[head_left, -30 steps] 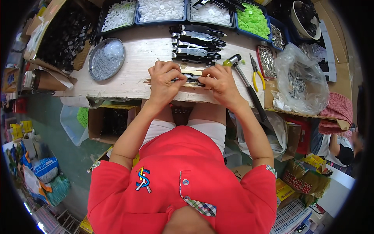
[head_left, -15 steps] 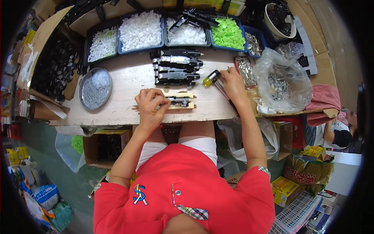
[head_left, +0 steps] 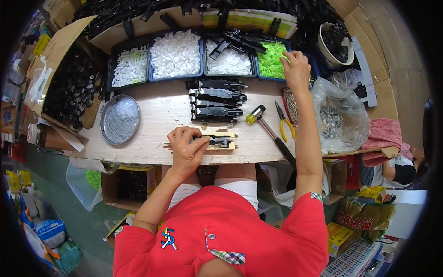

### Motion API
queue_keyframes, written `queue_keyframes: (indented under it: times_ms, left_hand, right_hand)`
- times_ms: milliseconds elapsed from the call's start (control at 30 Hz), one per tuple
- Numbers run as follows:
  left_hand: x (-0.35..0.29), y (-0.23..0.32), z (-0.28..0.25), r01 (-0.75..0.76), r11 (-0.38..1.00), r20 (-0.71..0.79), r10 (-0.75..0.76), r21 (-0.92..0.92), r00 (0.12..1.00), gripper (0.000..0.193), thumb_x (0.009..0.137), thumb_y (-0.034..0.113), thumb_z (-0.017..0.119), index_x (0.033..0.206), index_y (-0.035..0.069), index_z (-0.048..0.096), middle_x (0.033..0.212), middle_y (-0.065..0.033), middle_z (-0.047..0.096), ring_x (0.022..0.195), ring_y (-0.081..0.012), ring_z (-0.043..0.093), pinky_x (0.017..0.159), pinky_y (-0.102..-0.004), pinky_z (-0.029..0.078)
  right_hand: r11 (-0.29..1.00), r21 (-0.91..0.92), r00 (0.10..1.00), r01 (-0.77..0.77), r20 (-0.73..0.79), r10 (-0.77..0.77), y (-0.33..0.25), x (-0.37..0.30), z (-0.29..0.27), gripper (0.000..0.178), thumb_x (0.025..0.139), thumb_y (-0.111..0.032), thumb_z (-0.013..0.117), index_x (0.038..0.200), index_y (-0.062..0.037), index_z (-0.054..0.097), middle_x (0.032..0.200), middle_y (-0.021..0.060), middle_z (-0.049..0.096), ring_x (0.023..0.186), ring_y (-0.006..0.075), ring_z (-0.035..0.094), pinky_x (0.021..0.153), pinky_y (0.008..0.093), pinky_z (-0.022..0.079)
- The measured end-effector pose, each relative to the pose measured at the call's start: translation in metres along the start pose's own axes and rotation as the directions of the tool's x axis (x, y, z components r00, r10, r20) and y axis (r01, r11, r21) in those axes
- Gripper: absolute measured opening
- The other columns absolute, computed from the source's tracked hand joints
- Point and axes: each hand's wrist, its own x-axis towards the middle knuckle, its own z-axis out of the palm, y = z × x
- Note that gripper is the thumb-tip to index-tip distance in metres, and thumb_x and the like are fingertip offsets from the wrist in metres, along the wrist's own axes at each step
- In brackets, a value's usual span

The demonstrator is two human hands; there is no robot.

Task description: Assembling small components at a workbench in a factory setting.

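While the left hand [head_left: 185, 148] pinches the left end of a black assembly [head_left: 220, 139] between thumb and fingers, the right hand [head_left: 297, 71] is at the far right, fingertips bent down at the green pieces [head_left: 270, 61] in a blue tray [head_left: 271, 79]; whether they grip one, I cannot tell. The black assembly lies left to right in a pale wooden jig [head_left: 232, 146] near the table's near edge and looks part-built: a grey strip shows along it, but no green piece is visible on it. Just beyond, a row of similar units [head_left: 218, 104] lies close together, seemingly at a later stage, though the pictures do not settle whether they are complete. Plenty of stock appears unused, with the green pieces and the white pieces [head_left: 176, 56] heaped in their trays. Right of the jig, the hammer [head_left: 269, 128] and pliers [head_left: 286, 125] lie untouched.
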Motion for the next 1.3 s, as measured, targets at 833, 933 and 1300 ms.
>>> queue_keyframes:
  times_ms: [833,933,1300]
  left_hand:
    - [-0.005,-0.011,-0.01,0.152,0.942,0.043,-0.145,-0.301,0.988,0.027,0.063,0.011,0.071,0.089,0.01,0.065,0.095,-0.0032,0.055,0.092,-0.0198,0.047,0.082,-0.0324,0.031]
    - [-0.016,-0.017,-0.024,0.172,0.946,0.006,-0.177,-0.276,0.984,0.028,0.066,0.008,0.071,0.094,0.007,0.065,0.096,-0.0047,0.054,0.092,-0.0195,0.048,0.079,-0.0292,0.038]
    - [-0.012,-0.023,-0.04,0.235,0.908,0.017,-0.244,-0.346,0.97,0.035,0.068,0.005,0.069,0.102,0.008,0.064,0.1,-0.0052,0.055,0.095,-0.0191,0.049,0.078,-0.0278,0.044]
  right_hand:
    - [-0.249,0.801,0.692,-0.544,0.596,0.407,-0.137,0.074,-0.076,0.035,0.091,-0.017,0.052,0.123,-0.0059,0.044,0.096,0.0044,0.06,0.086,0.0131,0.056,0.084,0.0252,0.042]
    - [0.11,0.876,0.881,-0.469,0.473,-0.021,-0.114,0.02,-0.05,0.029,0.087,-0.03,0.056,0.108,-0.0104,0.054,0.071,-0.0004,0.05,0.053,0.0048,0.041,0.047,0.0182,0.033]
    - [0.769,0.625,0.851,0.134,0.325,-0.412,-0.184,-0.116,-0.07,0.028,0.07,-0.013,0.066,0.096,-0.0081,0.056,0.092,0.0074,0.048,0.088,0.0253,0.043,0.071,0.037,0.031]
